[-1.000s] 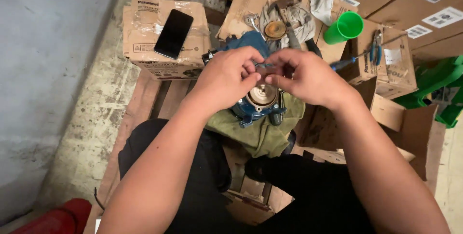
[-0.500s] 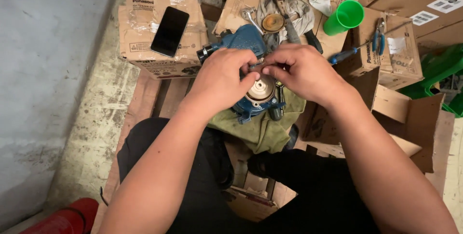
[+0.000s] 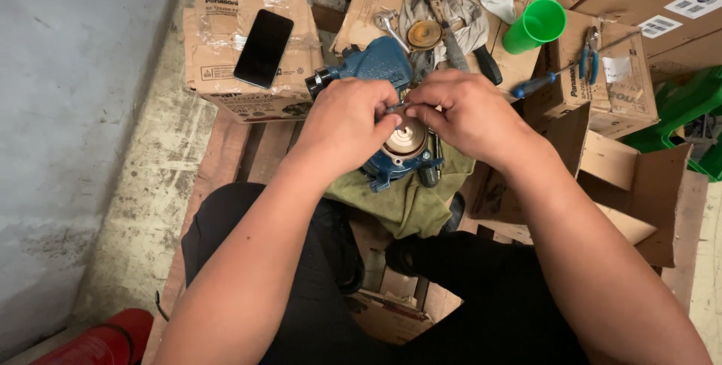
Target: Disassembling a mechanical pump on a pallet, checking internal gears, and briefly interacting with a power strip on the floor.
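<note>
Both hands pinch a small metal part over the blue pump, a little lower than a moment ago.

The small metal part [image 3: 396,107], a thin silvery piece mostly hidden by fingertips, sits between the left hand [image 3: 347,121] and the right hand [image 3: 464,113], which are together and closed on it, just above the blue pump [image 3: 380,64]. Compared with a second ago the hands have dropped slightly toward the pump's round brass-coloured face [image 3: 407,141], so the fitting work looks close to the opening. The pump rests on an olive cloth [image 3: 410,203]. Beyond it: a black phone [image 3: 263,48] on a cardboard box [image 3: 218,87], a green cup [image 3: 535,25], blue-handled pliers [image 3: 590,53].
</note>
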